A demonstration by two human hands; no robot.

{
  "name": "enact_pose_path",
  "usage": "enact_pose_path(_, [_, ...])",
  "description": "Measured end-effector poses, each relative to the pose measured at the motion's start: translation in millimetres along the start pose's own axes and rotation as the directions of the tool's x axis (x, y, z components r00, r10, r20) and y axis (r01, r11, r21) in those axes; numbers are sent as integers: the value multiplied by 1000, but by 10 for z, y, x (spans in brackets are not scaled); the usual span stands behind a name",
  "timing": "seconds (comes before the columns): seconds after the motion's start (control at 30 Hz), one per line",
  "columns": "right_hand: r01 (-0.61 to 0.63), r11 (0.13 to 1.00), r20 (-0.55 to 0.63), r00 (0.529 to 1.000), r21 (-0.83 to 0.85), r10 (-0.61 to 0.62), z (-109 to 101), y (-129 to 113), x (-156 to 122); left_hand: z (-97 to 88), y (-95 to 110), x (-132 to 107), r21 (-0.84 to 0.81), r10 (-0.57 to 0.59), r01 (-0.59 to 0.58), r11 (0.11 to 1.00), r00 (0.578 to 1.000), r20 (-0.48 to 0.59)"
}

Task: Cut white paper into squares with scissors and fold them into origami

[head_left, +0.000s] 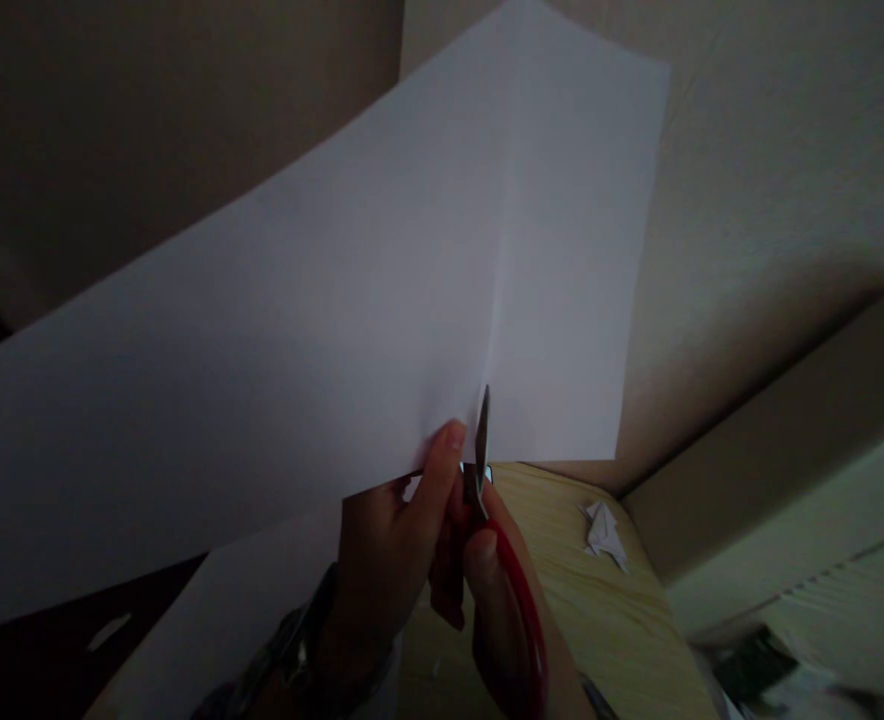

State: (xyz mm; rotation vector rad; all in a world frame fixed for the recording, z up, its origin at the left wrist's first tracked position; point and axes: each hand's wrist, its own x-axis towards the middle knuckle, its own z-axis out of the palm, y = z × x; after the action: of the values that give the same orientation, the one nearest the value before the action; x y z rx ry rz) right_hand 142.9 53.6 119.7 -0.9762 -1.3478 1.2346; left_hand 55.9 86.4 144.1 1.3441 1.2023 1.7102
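A large white sheet of paper (pixel 322 280) is held up in front of me, with a crease running down its right part. My left hand (pixel 393 540) pinches its lower edge, thumb on the near face and the other fingers mostly hidden behind. In my right hand (pixel 498 590) is a pair of scissors (pixel 521 610) with red handles. One blade lies over the near face of the paper at the foot of the crease, pointing up along it; the other blade is mostly hidden. Both hands are close together, just below the paper's edge.
Below is a wooden table (pixel 584 620) with a small folded white paper figure (pixel 605 535) near its right edge. Another white sheet (pixel 262 590) lies beneath my left forearm. A pale wall (pixel 787 150) rises behind, and a dark green item (pixel 757 660) is at lower right.
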Motion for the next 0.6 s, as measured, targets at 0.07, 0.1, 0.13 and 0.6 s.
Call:
enact_pose_path(0.07, [3, 1000, -17, 1000, -21, -3, 3, -3, -11, 4, -1, -7, 3, -8, 8, 1000, 1000, 3])
enact_pose_path(0.1, [4, 1000, -21, 1000, -27, -5, 5, -5, -16, 8, 0, -12, 4, -19, 19, 1000, 1000, 5])
enact_pose_path(0.13, [4, 1000, -24, 1000, -29, -5, 7, -5, -20, 12, 4, -17, 2, -32, 32, 999, 999, 1])
enact_pose_path(0.6, [-25, 1000, -60, 998, 12, 25, 25, -2, -28, 3, 3, -5, 23, -11, 11, 1000, 1000, 2])
